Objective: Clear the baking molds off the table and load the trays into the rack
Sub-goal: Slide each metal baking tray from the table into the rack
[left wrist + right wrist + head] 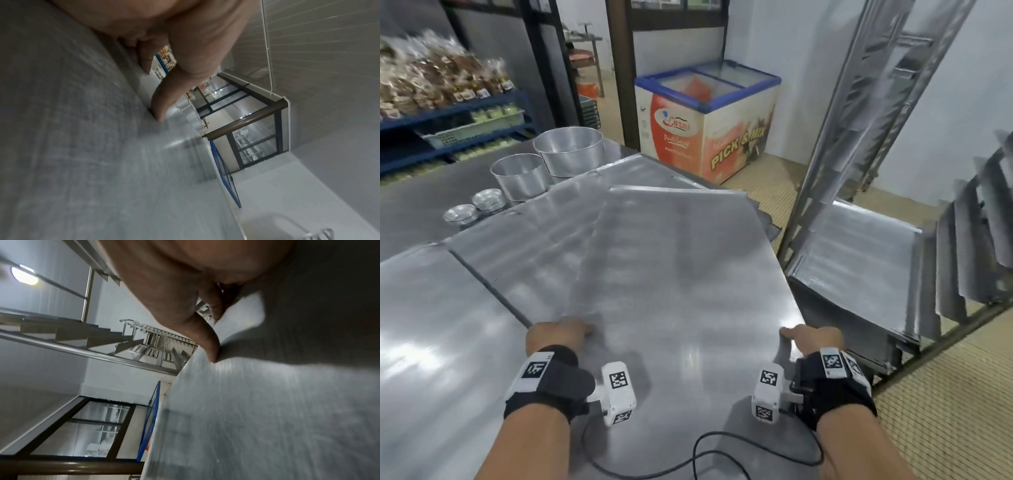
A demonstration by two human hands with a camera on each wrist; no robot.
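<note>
I hold a large flat metal baking tray (681,274) by its two long edges, raised a little and turned askew over other trays on the table. My left hand (558,334) grips its left edge, thumb on top (162,104). On the tray's right edge my right hand (813,337) grips the same way, thumb pressed on the top face (209,345). Round metal baking molds stand at the table's far left: a big one (568,150), a middle one (520,174) and stacks of small ones (474,207).
A metal tray rack (876,102) stands to the right, with a tray (859,260) low in it and angled runners (979,240). More trays (424,325) cover the table. A chest freezer (705,116) stands behind; blue shelves (448,116) hold packed goods.
</note>
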